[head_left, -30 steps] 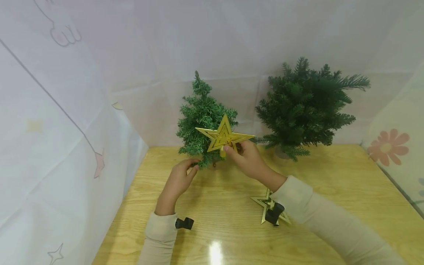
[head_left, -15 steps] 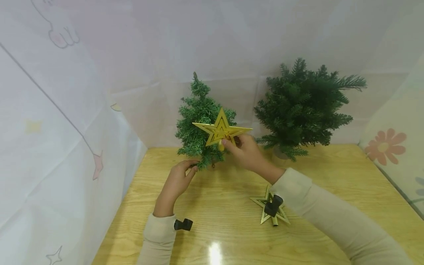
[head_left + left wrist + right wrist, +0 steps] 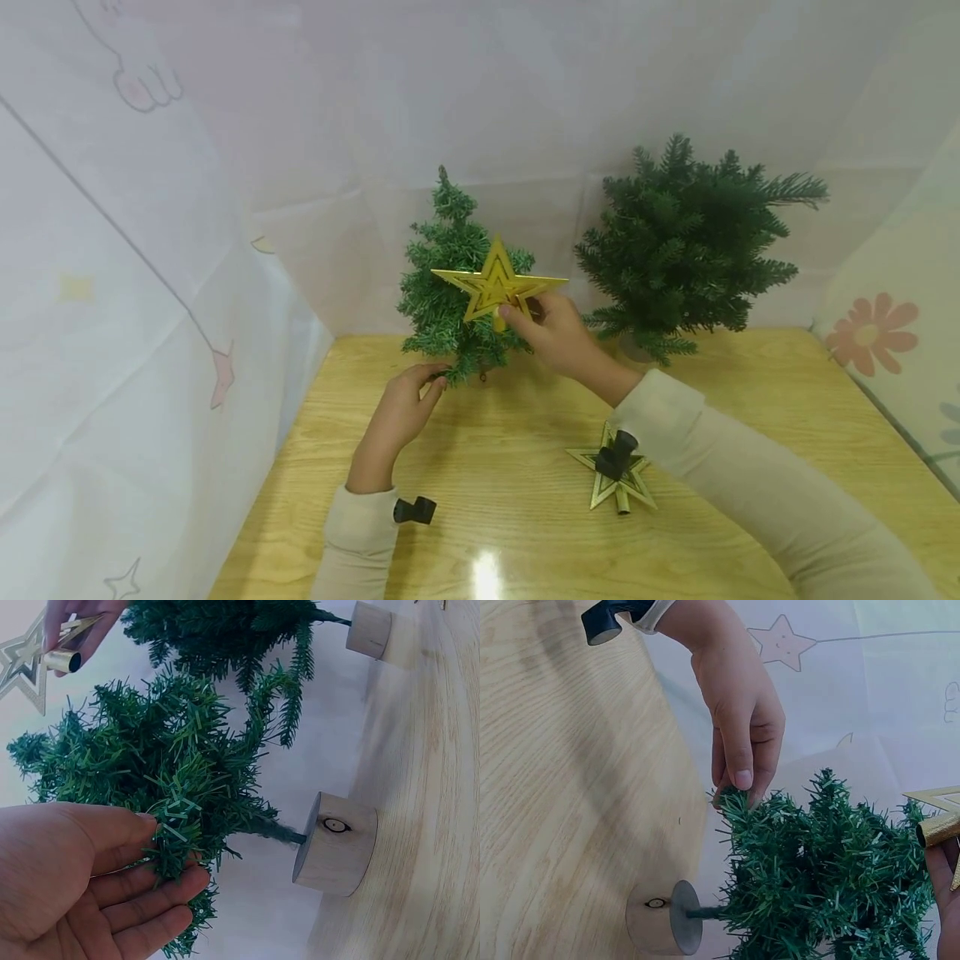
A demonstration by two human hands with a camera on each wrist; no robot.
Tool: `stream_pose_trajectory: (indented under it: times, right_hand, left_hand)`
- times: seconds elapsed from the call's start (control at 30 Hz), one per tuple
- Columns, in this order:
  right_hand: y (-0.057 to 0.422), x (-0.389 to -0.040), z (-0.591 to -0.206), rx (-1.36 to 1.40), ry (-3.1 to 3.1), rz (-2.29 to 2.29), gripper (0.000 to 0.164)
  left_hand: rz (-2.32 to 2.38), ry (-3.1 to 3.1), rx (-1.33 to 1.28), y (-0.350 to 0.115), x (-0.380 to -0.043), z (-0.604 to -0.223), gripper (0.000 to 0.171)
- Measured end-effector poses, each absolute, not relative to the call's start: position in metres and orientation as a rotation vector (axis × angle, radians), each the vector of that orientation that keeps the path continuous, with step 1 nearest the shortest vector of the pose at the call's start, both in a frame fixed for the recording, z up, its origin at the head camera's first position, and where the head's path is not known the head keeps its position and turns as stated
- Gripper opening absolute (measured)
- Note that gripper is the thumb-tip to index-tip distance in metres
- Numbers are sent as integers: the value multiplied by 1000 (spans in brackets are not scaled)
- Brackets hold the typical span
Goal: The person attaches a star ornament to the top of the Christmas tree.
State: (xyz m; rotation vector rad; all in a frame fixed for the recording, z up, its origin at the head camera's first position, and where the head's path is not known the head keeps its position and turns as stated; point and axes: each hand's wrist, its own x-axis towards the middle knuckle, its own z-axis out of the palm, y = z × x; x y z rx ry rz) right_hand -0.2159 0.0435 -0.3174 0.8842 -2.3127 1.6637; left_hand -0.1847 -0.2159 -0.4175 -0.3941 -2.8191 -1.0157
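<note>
My right hand [image 3: 561,340] pinches a gold star tree topper [image 3: 491,279] by its lower part, thumb in front. The star is upright, in front of the small artificial Christmas tree [image 3: 442,292] in the head view. A short hollow gold tube [image 3: 61,660] at the star's bottom shows in the left wrist view. My left hand [image 3: 401,408] pinches the tip of a low branch on the tree's left side, between thumb and fingers. The tree stands on a round wooden base [image 3: 341,847], mostly hidden in the head view.
A second gold star topper [image 3: 628,492] lies on the wooden table [image 3: 495,467], partly covered by the black wrist camera [image 3: 617,456]. To the right stands a fuller, darker tree [image 3: 682,242]. A printed cloth [image 3: 337,100] hangs behind and at the sides.
My right hand has raised the gold star and moved it slightly left across the small tree. The left hand stays at the low branch.
</note>
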Motion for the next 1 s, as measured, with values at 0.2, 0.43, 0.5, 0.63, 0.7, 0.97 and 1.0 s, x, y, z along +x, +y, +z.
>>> stream_pose_trajectory:
  times: [0.2, 0.43, 0.5, 0.63, 0.7, 0.97, 1.0]
  right_hand:
    - [44, -221, -309, 904, -2287, 1666, 33]
    - [46, -222, -309, 905, -2291, 1661, 35]
    - [46, -222, -309, 900, -2295, 1666, 36]
    - [44, -222, -307, 910, -2296, 1654, 37]
    - [43, -223, -305, 917, -2297, 1641, 38]
    - [40, -229, -293, 884, -2387, 1533, 41]
    - [40, -230, -291, 881, -2398, 1513, 40]
  left_hand:
    - [-1022, -2820, -393, -217, -185, -415, 36]
    - [-1029, -2804, -416, -215, -184, -415, 35]
    - [-1031, -2795, -424, -214, -184, -416, 35]
    - [-1041, -2788, -420, -215, -184, -417, 36]
    - [-1042, -2792, -414, -215, -183, -418, 37]
    - [-1056, -2802, -408, -215, -182, -417, 40]
    - [-1056, -2801, -412, -215, -182, -417, 40]
